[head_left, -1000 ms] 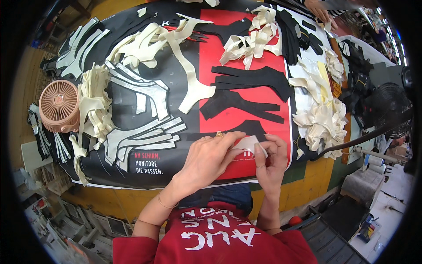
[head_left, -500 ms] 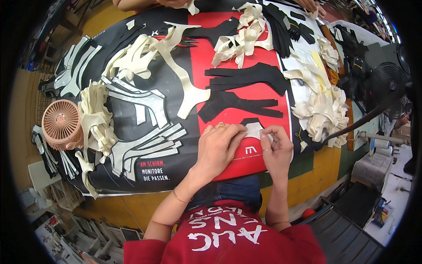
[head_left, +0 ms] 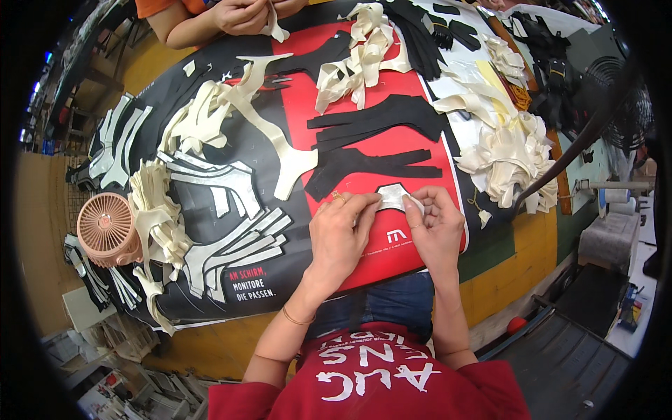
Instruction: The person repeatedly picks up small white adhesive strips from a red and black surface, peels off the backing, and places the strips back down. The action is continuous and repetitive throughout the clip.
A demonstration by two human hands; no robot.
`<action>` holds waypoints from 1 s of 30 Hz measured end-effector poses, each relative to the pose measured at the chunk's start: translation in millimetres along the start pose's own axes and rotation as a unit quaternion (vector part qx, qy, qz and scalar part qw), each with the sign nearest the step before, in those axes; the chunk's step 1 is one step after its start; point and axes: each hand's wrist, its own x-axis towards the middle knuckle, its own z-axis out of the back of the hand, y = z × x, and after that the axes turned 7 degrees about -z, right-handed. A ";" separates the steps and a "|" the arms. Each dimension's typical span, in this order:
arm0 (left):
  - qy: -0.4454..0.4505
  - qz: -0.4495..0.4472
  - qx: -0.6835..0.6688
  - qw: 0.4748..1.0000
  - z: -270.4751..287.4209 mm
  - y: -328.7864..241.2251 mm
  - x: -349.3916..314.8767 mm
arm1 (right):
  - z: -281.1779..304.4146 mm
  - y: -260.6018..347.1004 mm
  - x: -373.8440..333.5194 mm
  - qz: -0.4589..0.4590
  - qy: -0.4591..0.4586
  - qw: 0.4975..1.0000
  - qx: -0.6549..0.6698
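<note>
L hand & R hand both pinching the dark-edged white pc: lifted a sec ago, now down twd worktop's front edge, so prob. handled flat. Far edge: co-worker's hands now in view w/ cream strip.

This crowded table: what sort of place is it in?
Probably a cutting or sewing workshop: shaped black pieces lie overlapping, cream pieces are heaped nearby, and another person's hands hold a pale piece at the far side.
</note>
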 end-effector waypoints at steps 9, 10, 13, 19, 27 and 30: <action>-0.001 0.007 -0.010 1.000 -0.5 -3.8 4.7 | 3.1 5.1 1.2 -0.026 0.020 0.999 -0.035; 0.002 0.013 -0.010 1.000 -0.8 -4.0 4.7 | 3.4 5.2 1.1 -0.022 0.015 0.999 -0.040; 0.013 0.023 -0.003 1.000 -0.8 -4.5 4.8 | 3.0 5.1 1.2 -0.014 0.008 0.999 -0.048; 0.024 0.026 0.002 0.999 0.3 -4.7 6.7 | 1.2 7.0 1.3 -0.017 0.005 0.999 -0.046; 0.044 -0.006 0.077 0.996 -1.5 -8.0 5.9 | -1.5 9.4 3.0 -0.011 -0.007 0.997 -0.072; 0.049 -0.025 0.105 0.993 -2.4 -9.1 5.7 | -0.4 12.9 4.2 -0.021 -0.008 0.994 -0.110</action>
